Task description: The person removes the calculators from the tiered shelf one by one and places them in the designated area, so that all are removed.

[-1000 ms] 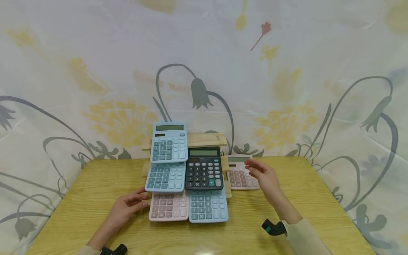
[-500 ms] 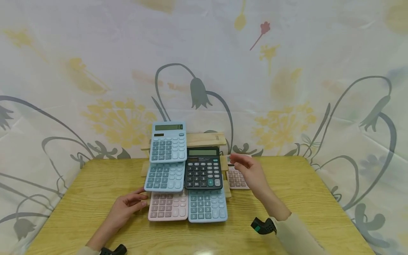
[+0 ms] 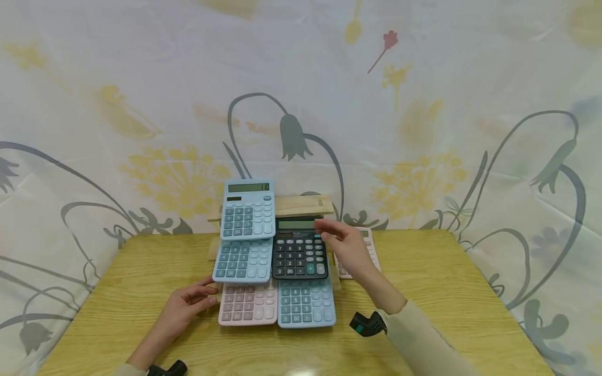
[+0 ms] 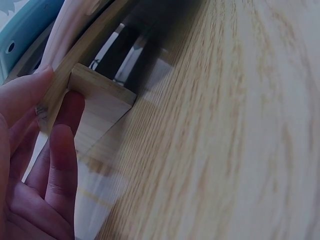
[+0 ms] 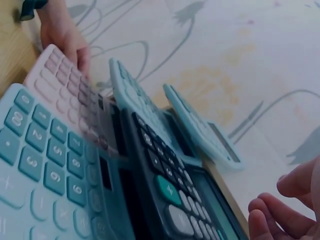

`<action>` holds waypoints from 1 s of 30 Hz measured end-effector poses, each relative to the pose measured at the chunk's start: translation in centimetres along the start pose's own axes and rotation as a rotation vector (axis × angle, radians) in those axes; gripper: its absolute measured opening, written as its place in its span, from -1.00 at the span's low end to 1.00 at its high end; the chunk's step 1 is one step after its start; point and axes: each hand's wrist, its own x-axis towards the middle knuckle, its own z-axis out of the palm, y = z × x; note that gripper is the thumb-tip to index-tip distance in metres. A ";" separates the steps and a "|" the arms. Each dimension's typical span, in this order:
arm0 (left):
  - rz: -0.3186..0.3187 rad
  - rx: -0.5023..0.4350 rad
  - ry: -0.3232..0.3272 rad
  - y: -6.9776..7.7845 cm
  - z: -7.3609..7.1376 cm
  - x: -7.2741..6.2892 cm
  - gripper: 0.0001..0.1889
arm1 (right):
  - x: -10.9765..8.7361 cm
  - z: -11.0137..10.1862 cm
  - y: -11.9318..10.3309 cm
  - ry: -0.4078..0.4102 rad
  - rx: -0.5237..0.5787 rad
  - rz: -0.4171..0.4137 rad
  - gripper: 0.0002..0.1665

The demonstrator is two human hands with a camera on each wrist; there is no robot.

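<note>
The right hand (image 3: pixel 348 248), its grip loosely bent round nothing, is the nearer to the black calculator (image 3: pixel 297 254), which lies just to its left, long axis running up the sloped wooden rack (image 3: pixel 303 206) whose left edge the left hand (image 3: pixel 181 309) pinches.

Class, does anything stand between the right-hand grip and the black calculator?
Nothing visible does. In the head view, the right-hand grip overlaps the upper right corner of the black calculator; a wooden slat shows beyond its top edge.
</note>
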 end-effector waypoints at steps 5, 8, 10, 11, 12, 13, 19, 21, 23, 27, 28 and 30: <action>-0.007 -0.001 0.006 0.0 0.0 -0.1 -0.78 | 0.7 0.9 -0.4 -0.032 0.032 -0.029 -0.62; -0.006 -0.009 0.010 0.1 0.0 -0.2 -0.78 | 1.1 1.5 -0.8 -0.047 0.049 -0.048 -0.62; -0.005 -0.014 0.013 0.1 0.1 -0.2 -0.78 | 1.5 1.9 -0.9 -0.052 0.044 -0.047 -0.63; -0.003 -0.014 0.014 0.1 0.1 -0.2 -0.78 | 1.7 2.1 -0.9 -0.056 0.043 -0.049 -0.63; -0.001 -0.015 0.013 0.1 0.1 -0.2 -0.78 | 1.9 2.3 -0.9 -0.058 0.048 -0.041 -0.63; 0.004 -0.017 0.014 0.0 0.1 -0.2 -0.79 | 2.0 2.5 -0.9 -0.062 0.053 -0.033 -0.64; 0.038 -0.017 0.012 -0.2 0.2 -0.2 -0.79 | 2.9 3.7 -0.5 -0.071 0.066 0.010 -0.64; 0.043 -0.014 0.011 -0.2 0.1 -0.2 -0.80 | 3.0 4.1 -0.5 -0.075 0.082 0.020 -0.64; 0.041 -0.009 0.010 -0.1 0.1 -0.2 -0.80 | 3.2 4.5 -0.6 -0.079 0.096 0.033 -0.63; 0.038 -0.008 0.009 -0.1 0.1 -0.2 -0.79 | 3.3 5.2 -0.7 -0.090 0.110 0.044 -0.62; 0.037 -0.007 0.007 -0.1 0.1 -0.2 -0.79 | 3.3 5.4 -0.8 -0.093 0.114 0.047 -0.62; 0.033 -0.004 0.006 -0.1 0.1 -0.1 -0.79 | 3.4 5.7 -0.7 -0.097 0.130 0.054 -0.62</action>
